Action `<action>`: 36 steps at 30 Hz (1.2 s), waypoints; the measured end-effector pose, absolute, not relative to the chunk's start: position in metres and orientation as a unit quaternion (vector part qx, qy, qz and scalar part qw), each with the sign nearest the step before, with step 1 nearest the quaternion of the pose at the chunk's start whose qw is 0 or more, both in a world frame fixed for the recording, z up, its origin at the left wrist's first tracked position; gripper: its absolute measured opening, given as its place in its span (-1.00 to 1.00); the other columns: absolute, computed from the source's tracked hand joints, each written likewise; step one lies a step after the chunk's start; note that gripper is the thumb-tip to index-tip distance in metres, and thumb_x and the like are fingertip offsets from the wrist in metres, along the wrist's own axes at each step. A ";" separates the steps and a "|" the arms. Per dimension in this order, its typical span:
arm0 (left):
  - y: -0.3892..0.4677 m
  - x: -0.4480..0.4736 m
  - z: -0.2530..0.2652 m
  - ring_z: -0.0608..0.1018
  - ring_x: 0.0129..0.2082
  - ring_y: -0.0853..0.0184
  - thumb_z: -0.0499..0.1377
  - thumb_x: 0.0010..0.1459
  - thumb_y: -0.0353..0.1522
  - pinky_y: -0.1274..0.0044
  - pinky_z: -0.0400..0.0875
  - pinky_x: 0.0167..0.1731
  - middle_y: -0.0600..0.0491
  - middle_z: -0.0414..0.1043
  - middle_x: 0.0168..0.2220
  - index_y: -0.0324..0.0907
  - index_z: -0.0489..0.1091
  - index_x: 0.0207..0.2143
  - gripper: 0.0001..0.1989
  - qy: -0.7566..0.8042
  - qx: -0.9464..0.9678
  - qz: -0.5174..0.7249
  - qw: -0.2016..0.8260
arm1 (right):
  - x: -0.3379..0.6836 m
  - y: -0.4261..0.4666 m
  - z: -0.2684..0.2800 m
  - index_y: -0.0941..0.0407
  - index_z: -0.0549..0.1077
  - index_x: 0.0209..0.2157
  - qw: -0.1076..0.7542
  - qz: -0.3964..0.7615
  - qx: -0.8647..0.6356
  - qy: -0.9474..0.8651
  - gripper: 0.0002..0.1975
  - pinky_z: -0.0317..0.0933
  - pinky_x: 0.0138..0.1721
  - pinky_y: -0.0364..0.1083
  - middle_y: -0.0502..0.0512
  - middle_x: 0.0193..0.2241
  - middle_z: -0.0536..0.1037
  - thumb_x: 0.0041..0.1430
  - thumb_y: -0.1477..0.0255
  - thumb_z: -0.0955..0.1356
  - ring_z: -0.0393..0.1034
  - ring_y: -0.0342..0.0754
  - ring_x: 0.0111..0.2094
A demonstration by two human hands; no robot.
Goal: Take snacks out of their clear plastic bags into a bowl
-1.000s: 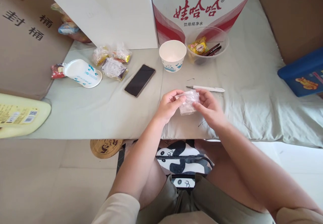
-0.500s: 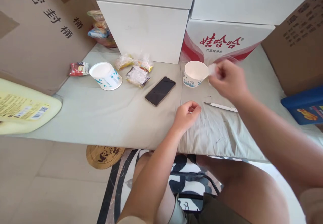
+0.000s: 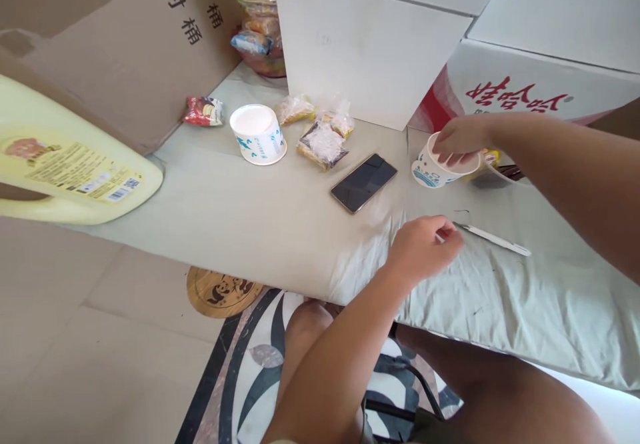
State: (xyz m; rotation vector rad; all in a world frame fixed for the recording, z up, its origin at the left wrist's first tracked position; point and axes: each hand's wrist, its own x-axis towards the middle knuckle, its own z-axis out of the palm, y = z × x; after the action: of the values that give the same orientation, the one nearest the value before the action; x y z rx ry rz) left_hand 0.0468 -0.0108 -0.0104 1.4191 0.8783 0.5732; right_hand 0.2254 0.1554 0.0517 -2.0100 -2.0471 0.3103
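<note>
My right hand [image 3: 457,141] reaches from the right into the mouth of a white paper cup [image 3: 431,172] with blue print. Its fingers point down and look slightly apart; the tips are hidden inside the cup. My left hand [image 3: 425,247] rests on the cloth in front of the cup, loosely curled with thumb and forefinger close together, and I see nothing in it. Just beyond its fingers lies a slim white pen-like tool [image 3: 495,239] with a dark tip. To the left of the cup is a black phone [image 3: 364,183], lying flat.
A second paper cup [image 3: 259,136], seemingly upside down, stands on the left near several wrapped snacks [image 3: 323,144] and a red packet [image 3: 203,111]. White boxes [image 3: 350,51] line the back. A yellow jug [image 3: 75,164] is at far left. A clear container [image 3: 493,176] sits behind my right forearm.
My right hand has moved from beside the cup, where it pinched something small and whitish, to inside its mouth. The view has turned, shifting everything rightward. My left hand stays curled.
</note>
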 end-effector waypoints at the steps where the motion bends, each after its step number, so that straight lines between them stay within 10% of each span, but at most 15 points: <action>1: -0.011 0.047 -0.010 0.48 -0.33 0.38 0.10 0.18 -0.24 0.51 0.33 -0.28 0.13 0.55 -0.28 -0.11 0.40 -0.38 -0.83 0.383 0.625 0.247 0.634 | 0.211 0.154 0.061 0.14 0.52 -0.60 0.099 0.101 -0.695 -0.705 -0.84 0.31 -0.35 0.01 0.06 -0.63 0.48 0.03 0.51 0.44 0.38 -0.09 -0.53; 5: -0.010 0.052 -0.015 0.49 -0.32 0.36 0.07 0.19 -0.24 0.49 0.30 -0.32 0.12 0.55 -0.24 -0.10 0.38 -0.34 -0.84 0.386 0.660 0.214 0.608 | 0.124 0.144 0.068 0.07 0.49 0.11 0.060 0.086 -0.676 -0.730 -0.55 0.36 -0.18 0.08 0.19 -0.14 0.63 0.18 0.27 0.40 0.50 0.08 -0.23; 9: -0.013 0.058 -0.022 0.52 -0.28 0.24 0.07 0.20 -0.18 0.46 0.25 -0.40 0.03 0.55 -0.19 -0.08 0.42 -0.23 -0.77 0.401 0.724 0.139 0.544 | 0.052 0.142 0.037 0.03 0.19 0.36 -0.010 0.142 -0.639 -0.756 -0.18 0.37 -0.13 0.15 0.31 0.04 0.56 0.12 0.13 0.44 0.47 0.26 -0.05; 17: -0.016 0.053 -0.019 0.55 -0.26 0.20 0.02 0.23 -0.26 0.43 0.31 -0.37 0.00 0.54 -0.27 -0.11 0.43 -0.25 -0.78 0.397 0.761 0.115 0.501 | 0.080 0.125 0.040 0.01 0.33 0.26 0.075 0.157 -0.657 -0.734 -0.37 0.32 -0.20 0.07 0.16 -0.20 0.58 0.11 0.31 0.35 0.46 0.17 -0.18; 26: -0.013 0.055 -0.023 0.62 -0.16 0.09 0.10 0.17 -0.32 0.36 0.44 -0.18 -0.06 0.61 -0.23 -0.09 0.47 -0.29 -0.85 0.406 0.733 0.169 0.518 | 0.204 -0.027 0.008 -0.04 0.32 -0.01 0.497 0.229 -0.705 -0.452 -0.59 0.35 -0.33 0.02 0.14 -0.12 0.53 0.07 0.38 0.38 0.50 0.01 -0.36; 36: -0.014 0.079 -0.038 0.54 0.16 0.14 0.22 0.22 -0.07 0.35 0.47 0.07 -0.10 0.47 0.20 -0.10 0.32 0.15 -0.47 0.330 0.487 0.249 0.770 | 0.228 -0.100 -0.050 0.01 0.31 -0.08 0.457 0.179 -0.711 -0.503 -0.59 0.38 -0.25 0.05 0.12 -0.18 0.52 0.07 0.23 0.43 0.44 0.02 -0.33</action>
State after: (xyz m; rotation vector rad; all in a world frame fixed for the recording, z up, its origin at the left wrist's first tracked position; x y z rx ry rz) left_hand 0.0792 -0.0140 -0.0380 1.0557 0.7154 0.5408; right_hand 0.2285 -0.0998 -0.0496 -1.7524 -1.2408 0.4405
